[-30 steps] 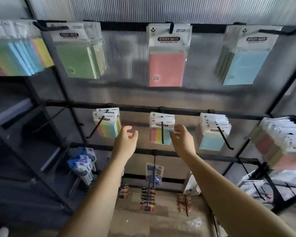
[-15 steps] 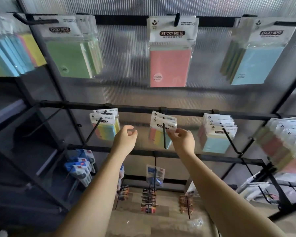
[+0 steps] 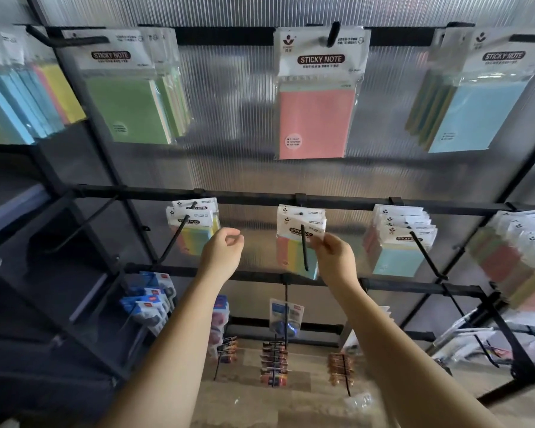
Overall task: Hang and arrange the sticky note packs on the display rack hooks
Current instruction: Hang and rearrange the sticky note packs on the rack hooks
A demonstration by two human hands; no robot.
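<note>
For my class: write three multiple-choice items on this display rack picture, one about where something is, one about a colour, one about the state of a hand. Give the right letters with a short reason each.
1. Where does the right hand work?
A. at the top row
B. at the middle hook of the second row
C. at the floor

2. What colour is the front pad of the large pack hanging top centre?
A. pink
B. black
C. purple

3. What is the left hand doing?
A. gripping a blue pack
B. pulling a hook off
C. holding nothing, fingers loosely curled

Answers:
1 B: its fingers pinch the multicolour pack on the centre hook of the second rail.
2 A: the pad under the STICKY NOTE header is pink.
3 C: it hangs in the air between two hooks, touching no pack.
</note>
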